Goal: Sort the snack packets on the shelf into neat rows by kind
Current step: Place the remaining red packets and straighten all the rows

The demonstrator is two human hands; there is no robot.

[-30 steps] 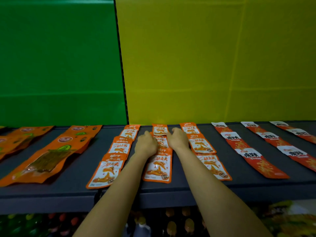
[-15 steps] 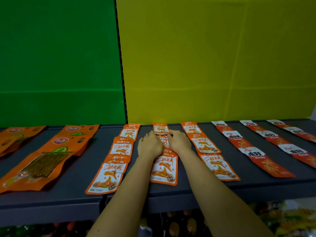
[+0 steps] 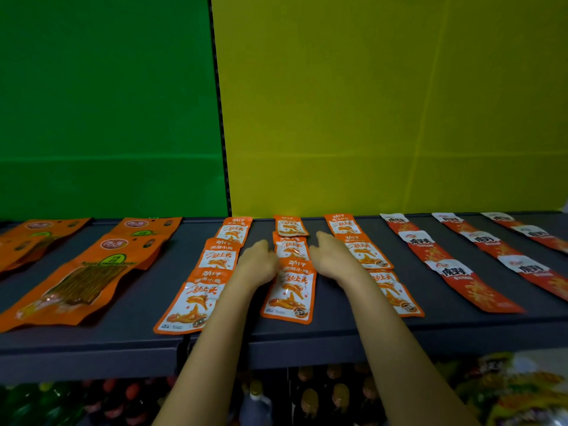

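Dark grey metal formed the shelf (image 3: 338,330), whose front edge ran across the view nearest the camera; below it, bottles (image 3: 310,398) and bright bags (image 3: 522,392) were dimly seen on a lower level. Both forearms reached over that edge. The left hand (image 3: 256,265) and the right hand (image 3: 333,256) were laid, loosely open and palms down, on either side of the middle row of packets (image 3: 290,269), touching its edges; nothing was gripped. Three orange-and-white packets made up that row, overlapping front to back, the nearest one (image 3: 289,295) lying close to the shelf edge. Chinese characters were printed on them, but could not be read with certainty. A matching row (image 3: 203,278) lay just left of the left arm, and another (image 3: 373,259) was partly covered by the right arm. Farther right, red packets with white labels (image 3: 451,265) were set in three slanting rows. Large orange packets (image 3: 76,278) with a clear window were laid at the far left. Bare shelf was left between the rows. Behind, a green panel (image 3: 107,103) and a yellow panel (image 3: 393,103) closed the back.
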